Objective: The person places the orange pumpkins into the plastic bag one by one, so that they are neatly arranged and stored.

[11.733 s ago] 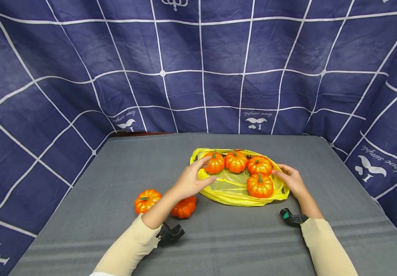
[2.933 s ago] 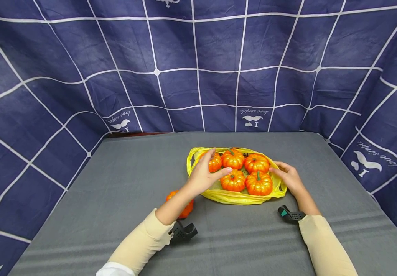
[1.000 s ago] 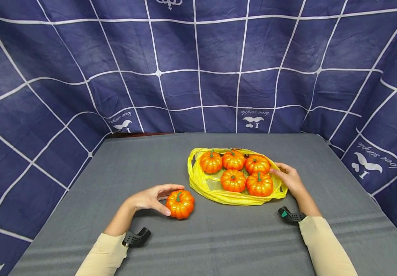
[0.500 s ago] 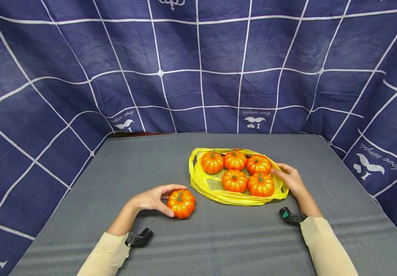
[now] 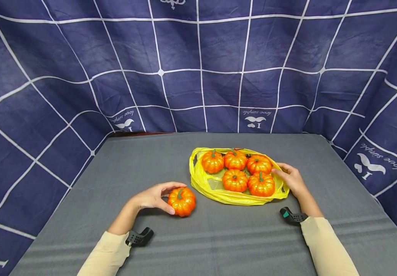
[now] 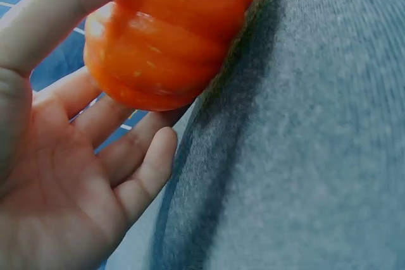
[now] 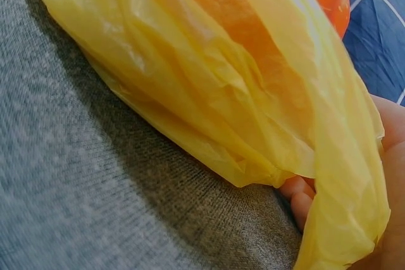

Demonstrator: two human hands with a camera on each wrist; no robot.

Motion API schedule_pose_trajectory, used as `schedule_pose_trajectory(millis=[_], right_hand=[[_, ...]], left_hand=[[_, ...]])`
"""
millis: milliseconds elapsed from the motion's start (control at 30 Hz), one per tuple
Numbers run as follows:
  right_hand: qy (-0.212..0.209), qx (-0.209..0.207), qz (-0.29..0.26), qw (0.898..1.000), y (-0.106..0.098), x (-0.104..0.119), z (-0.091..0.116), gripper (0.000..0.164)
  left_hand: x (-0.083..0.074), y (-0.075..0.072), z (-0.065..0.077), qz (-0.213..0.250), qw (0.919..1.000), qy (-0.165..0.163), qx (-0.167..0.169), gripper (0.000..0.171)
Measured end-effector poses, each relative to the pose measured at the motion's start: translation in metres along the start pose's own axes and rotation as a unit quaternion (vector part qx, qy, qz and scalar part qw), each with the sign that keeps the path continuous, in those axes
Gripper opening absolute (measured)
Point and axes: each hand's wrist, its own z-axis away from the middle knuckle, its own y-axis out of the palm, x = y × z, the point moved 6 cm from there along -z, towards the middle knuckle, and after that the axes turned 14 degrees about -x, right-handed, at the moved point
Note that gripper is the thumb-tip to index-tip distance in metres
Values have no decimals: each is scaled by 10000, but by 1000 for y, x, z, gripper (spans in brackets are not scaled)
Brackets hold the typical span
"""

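Observation:
My left hand (image 5: 155, 198) holds a small glossy orange pumpkin (image 5: 183, 202) between thumb and fingers, left of the bag. In the left wrist view this pumpkin (image 6: 171, 36) is close to the cloth, with a dark shadow beside it; the little finger stays off it. A yellow plastic bag (image 5: 219, 197) lies spread open, with several pumpkins (image 5: 234, 181) inside, green stems showing on most. At the bag's right rim, my right hand (image 5: 293, 180) pinches the plastic, thumb on the inner side. The right wrist view shows the bag's folds (image 7: 190, 105) covering most of those fingers.
A grey cloth (image 5: 219, 241) covers the table. Behind and on both sides hangs a dark blue curtain (image 5: 219, 90) with white grid lines. Each wrist wears a black camera mount, the left one (image 5: 139, 237) close above the cloth.
Earlier, the left hand set a fifth pumpkin into the bag, then came back to the pumpkin left outside. Over the last half second that pumpkin has risen slightly. The right hand stays at the rim.

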Motion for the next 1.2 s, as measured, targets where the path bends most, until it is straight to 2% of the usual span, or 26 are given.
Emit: schedule_pose_trajectory(millis=[133,367,500,633,767,900,1067,1200], right_hand=[[-24,-4,23,10000,0,0,0,53],[-21,-27,-39,10000,0,-1,-1,53],[-11,-28,-103,9999,1,-2,-1,53],[0,-38,-171,9998,2,-3,-1,52],[-4,-66,-183,9998,2,-4,-2,52],[-37,-72,-174,9998,2,-4,-2,54],[-38,-51,-211,9998,2,-5,-2,55],[-21,-14,-255,9997,2,-4,-2,52]], left_hand=[[-5,-1,-4,6,9996,145,-225,77],[-22,2,-17,-25,9975,499,-492,73],[-31,5,-26,-54,9960,528,-715,70],[-40,8,-33,-111,9922,547,-1116,67],[-47,12,-40,-218,9858,514,-1583,64],[-51,16,-48,-375,9782,343,-2012,61],[-53,21,-56,-783,9624,12,-2599,65],[-55,28,-61,-1041,9498,-124,-2946,69]])
